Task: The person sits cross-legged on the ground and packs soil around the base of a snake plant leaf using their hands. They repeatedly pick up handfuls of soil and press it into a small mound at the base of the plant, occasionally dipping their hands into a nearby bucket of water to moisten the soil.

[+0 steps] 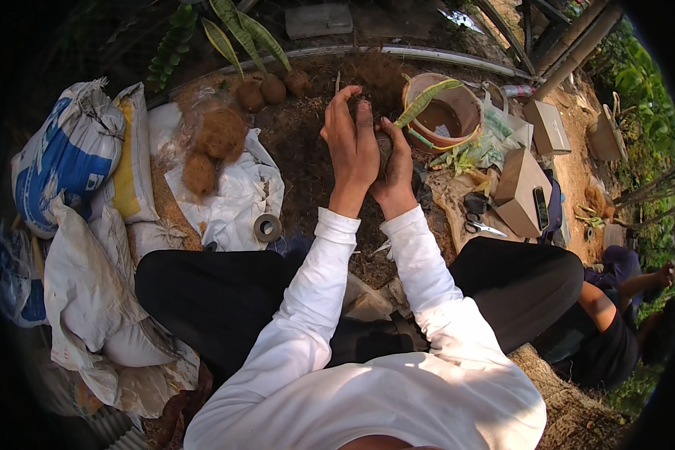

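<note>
My left hand (351, 142) and my right hand (395, 161) are cupped together over the ground, palms facing each other, pressing round a dark clump of soil (385, 146) that is mostly hidden. A variegated green leaf (427, 99), like a snake plant's, slants up to the right from beside my right fingers. Its base is hidden there. Just right of the hands stands a round clay-coloured pot (469, 112), with a green strip on its near rim. Loose brown fibre (375, 75) lies beyond my fingertips.
Several brown balls (274, 88) with snake plant leaves stand at the back left. Coconut fibre (221, 135) and a tape roll (268, 228) lie on white sacking. Filled sacks (71, 157) line the left. Scissors (484, 226) and a cardboard box (521, 191) sit right, near another person (615, 315).
</note>
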Motion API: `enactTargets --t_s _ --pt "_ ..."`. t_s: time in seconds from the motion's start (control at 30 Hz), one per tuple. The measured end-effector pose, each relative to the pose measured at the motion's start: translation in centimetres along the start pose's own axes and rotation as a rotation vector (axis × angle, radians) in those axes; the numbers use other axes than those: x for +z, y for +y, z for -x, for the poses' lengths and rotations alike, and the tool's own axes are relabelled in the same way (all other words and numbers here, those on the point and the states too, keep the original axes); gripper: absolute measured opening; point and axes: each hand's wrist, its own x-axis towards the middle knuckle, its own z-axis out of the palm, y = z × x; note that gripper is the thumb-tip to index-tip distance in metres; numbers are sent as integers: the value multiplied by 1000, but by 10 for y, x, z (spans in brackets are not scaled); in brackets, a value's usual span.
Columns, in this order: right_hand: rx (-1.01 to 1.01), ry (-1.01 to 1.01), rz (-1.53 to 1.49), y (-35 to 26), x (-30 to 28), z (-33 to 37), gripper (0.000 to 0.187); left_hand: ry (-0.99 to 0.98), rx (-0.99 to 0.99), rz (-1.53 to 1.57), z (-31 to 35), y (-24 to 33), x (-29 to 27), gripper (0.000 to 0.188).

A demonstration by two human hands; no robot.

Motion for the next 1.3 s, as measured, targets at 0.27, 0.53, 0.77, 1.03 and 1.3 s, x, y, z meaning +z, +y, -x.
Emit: enactTargets --t_s 0.27,0.53,0.77,1.03,1.3 --pt "-54 -158 -42 -22 -11 -10 29 -29 -203 455 -5 1 -20 31" --pt "-256 -201 215 -45 -22 -22 56 -441 -230 429 13 -12 -7 55" --pt "-231 -247 -46 -46 -33 -28 32 -307 -343 414 20 1 4 36" --pt "-115 -40 -39 -7 -6 -3 23 -128 -26 125 10 8 16 49" --pt "-36 -69 11 -24 -3 4 39 -198 -362 602 7 -8 1 53"
